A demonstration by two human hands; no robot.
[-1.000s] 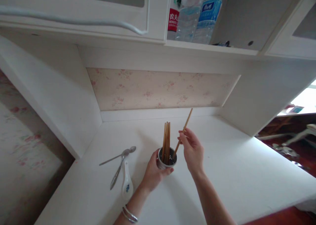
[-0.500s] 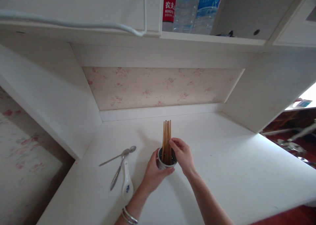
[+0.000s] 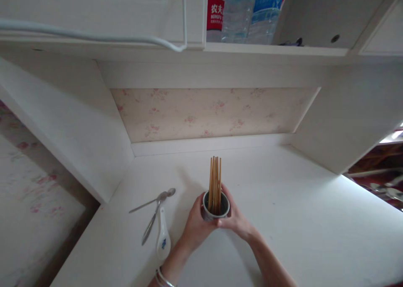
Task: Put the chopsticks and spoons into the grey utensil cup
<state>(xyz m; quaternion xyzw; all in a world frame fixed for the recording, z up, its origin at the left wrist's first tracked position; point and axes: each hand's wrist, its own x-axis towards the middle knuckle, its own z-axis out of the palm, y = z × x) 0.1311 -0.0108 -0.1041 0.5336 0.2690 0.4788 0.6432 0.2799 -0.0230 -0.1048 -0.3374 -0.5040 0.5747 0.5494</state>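
A round metal-rimmed cup (image 3: 208,213) is clasped between both my hands over the white desk. Several wooden chopsticks (image 3: 215,180) stand upright in it, their tips rising well above the rim. My left hand (image 3: 197,224) wraps the cup's left side, with a silver bangle at the wrist. On the opposite side, my right hand (image 3: 234,217) is closed around the cup, its thumb near the left one at the front. Left of the hands lie two metal spoons, one (image 3: 150,225) crossing the other (image 3: 143,206), beside a white ceramic spoon (image 3: 163,243) with a blue mark.
The white desktop (image 3: 292,215) extends to the right. A side panel (image 3: 69,123) bounds it on the left, another (image 3: 355,119) on the right. Overhead, a cabinet shelf (image 3: 277,50) holds plastic bottles (image 3: 237,14), and a white cable (image 3: 94,37) hangs along its front.
My right hand has come down from the chopsticks and now grips the cup's right side. The left hand keeps its hold, and the view has shifted slightly.
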